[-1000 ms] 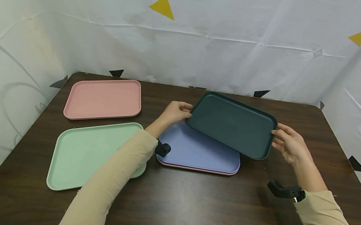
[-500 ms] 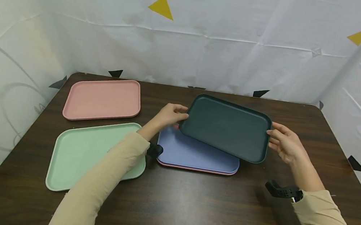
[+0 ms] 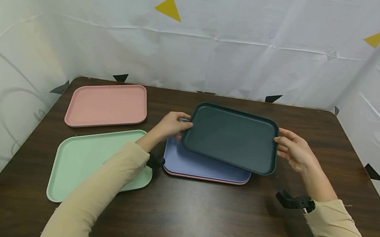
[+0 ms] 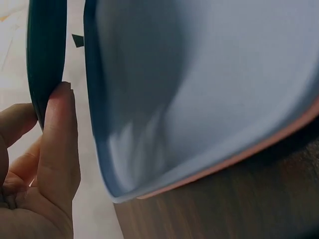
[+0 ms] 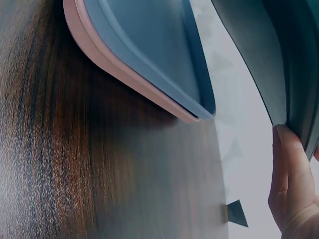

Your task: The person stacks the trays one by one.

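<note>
A dark green tray (image 3: 232,138) is held up between both hands in the head view, slightly tilted. My left hand (image 3: 168,126) pinches its left short edge, thumb on top and fingers below. At the opposite edge, my right hand (image 3: 297,149) grips the rim the same way. Beneath it lies a blue tray (image 3: 202,166), nested on a pink tray (image 5: 134,87) whose rim peeks out below. Both wrist views show a gap between the dark green tray and the blue one. In the left wrist view, a shadow falls across the blue tray (image 4: 224,74).
On the left of the brown table (image 3: 194,218), a pink tray (image 3: 107,104) lies at the back and a light green tray (image 3: 82,161) in front of it. The left forearm partly covers the light green one. White sheeting (image 3: 216,60) walls off the back and sides.
Both hands have carried the dark green tray leftward and a little toward me, and it sits less slanted over the blue tray. The other trays stay in place.
</note>
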Action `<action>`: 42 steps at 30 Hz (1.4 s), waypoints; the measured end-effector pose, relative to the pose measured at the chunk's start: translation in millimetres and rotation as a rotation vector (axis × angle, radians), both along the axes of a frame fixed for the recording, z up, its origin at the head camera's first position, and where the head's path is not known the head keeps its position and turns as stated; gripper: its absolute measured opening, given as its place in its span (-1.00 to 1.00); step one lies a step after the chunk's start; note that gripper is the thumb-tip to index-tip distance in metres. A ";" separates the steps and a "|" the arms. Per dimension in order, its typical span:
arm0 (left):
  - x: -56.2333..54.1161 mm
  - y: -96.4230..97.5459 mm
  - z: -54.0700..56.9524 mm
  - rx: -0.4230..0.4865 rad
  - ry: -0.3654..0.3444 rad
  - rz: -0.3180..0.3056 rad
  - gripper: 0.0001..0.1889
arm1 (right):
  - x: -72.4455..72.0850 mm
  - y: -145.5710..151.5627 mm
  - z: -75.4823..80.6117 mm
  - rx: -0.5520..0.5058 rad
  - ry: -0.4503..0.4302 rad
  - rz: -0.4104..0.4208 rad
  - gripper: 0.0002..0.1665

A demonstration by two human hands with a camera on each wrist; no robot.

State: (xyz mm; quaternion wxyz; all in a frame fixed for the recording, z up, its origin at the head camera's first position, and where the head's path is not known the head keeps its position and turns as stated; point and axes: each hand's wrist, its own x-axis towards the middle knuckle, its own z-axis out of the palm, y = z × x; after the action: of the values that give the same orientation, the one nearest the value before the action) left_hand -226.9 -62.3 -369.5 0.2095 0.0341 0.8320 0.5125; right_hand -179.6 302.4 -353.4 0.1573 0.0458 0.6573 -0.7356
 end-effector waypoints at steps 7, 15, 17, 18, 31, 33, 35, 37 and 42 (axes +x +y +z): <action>3.2 -7.3 -3.2 -0.015 0.004 0.019 -0.52 | -0.5 -8.2 3.0 0.021 -0.033 0.022 -0.25; 10.8 -16.9 -4.3 -0.016 -0.003 0.044 -0.54 | -1.8 -17.5 2.5 0.164 -0.030 0.064 -0.04; 12.7 -19.1 -4.0 -0.012 -0.005 0.050 -0.55 | -2.2 -20.0 1.8 0.216 -0.023 0.084 -0.05; 13.8 -20.0 -3.6 -0.011 -0.002 0.051 -0.55 | -2.3 -21.1 1.6 0.223 -0.025 0.088 -0.05; 25.6 -27.4 -2.0 -0.060 0.057 0.052 -0.55 | -1.7 -34.1 -1.5 0.268 -0.007 0.133 -0.13; 27.5 -28.7 -2.1 -0.068 0.057 0.056 -0.55 | -1.8 -36.4 -2.6 0.295 -0.010 0.132 -0.15; 29.2 -30.3 -2.7 -0.070 0.057 0.058 -0.56 | -2.0 -38.4 -4.0 0.326 -0.013 0.135 -0.16; 30.6 -31.8 -3.9 -0.066 0.053 0.063 -0.56 | -1.8 -40.0 -5.3 0.358 -0.015 0.138 -0.18; 33.2 -33.9 -7.5 -0.056 0.047 0.076 -0.56 | -0.8 -43.0 -9.0 0.413 -0.012 0.156 -0.21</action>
State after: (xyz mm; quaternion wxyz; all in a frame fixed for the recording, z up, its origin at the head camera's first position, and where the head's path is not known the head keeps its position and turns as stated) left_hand -193.8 -96.3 -377.1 0.1711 0.0089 0.8514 0.4957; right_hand -180.4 259.4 -362.4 0.2050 0.0302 0.7946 -0.5707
